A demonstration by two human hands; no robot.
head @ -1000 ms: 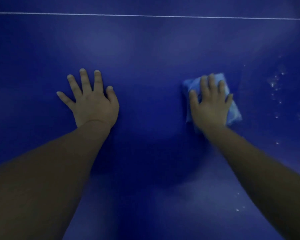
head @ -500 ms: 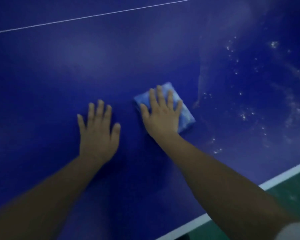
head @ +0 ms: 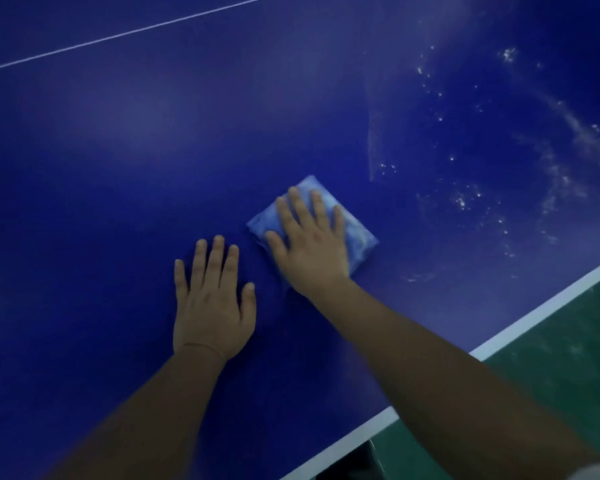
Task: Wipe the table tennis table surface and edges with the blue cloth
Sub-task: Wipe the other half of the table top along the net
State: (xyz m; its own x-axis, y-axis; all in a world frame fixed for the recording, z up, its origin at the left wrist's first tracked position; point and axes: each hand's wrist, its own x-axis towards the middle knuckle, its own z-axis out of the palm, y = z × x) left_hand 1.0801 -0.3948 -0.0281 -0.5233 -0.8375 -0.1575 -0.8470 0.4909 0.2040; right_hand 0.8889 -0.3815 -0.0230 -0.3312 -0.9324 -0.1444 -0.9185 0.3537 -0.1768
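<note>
Fingers of the right hand [head: 312,251] lay straight, pressing the folded blue cloth [head: 357,233] onto the table tennis table [head: 118,168]; the left hand [head: 212,306] rested flat, fingers slightly spread, just beside.

One blue cloth [head: 329,216], two hands, left hand [head: 212,306], right hand [head: 312,251], one table [head: 153,150], two white lines

Right hand [head: 310,249] and blue cloth [head: 355,233] now close beside left hand [head: 213,303], nearer the table's white edge [head: 534,308].

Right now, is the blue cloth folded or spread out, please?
Folded: the blue cloth forms a compact thick pad under the flat right hand.
</note>
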